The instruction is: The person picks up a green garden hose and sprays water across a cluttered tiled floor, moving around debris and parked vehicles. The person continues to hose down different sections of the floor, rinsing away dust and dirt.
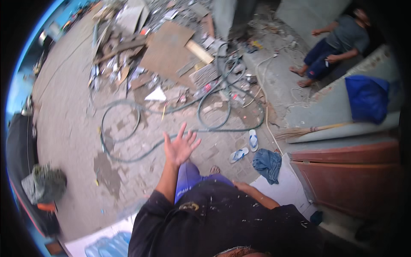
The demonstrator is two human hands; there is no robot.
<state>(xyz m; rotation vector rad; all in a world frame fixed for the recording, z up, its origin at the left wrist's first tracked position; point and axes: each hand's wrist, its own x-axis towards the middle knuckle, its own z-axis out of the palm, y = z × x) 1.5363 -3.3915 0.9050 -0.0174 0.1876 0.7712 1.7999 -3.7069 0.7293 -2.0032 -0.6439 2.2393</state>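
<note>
My left hand (pixel 180 147) is raised in front of me with its fingers spread and nothing in it, above the paved ground and a grey hose (pixel 128 158). My right hand (pixel 239 185) rests low against my hip, beside my blue trousers (pixel 188 177). It is mostly hidden by my dark paint-flecked shirt (pixel 222 222), so its fingers do not show. Nearest to it lie a crumpled blue cloth (pixel 267 163) on a white slab (pixel 287 188) and a pair of white and blue flip-flops (pixel 246 147).
A pile of boards, cardboard and rubble (pixel 167 51) lies ahead, with hose loops (pixel 222 94) across it. On a concrete ledge at the right are a broom (pixel 308 130) and a blue bag (pixel 367 98). Another person (pixel 336 47) sits further back. A red-brown panel (pixel 346 171) stands right, a dark vehicle (pixel 25 171) left.
</note>
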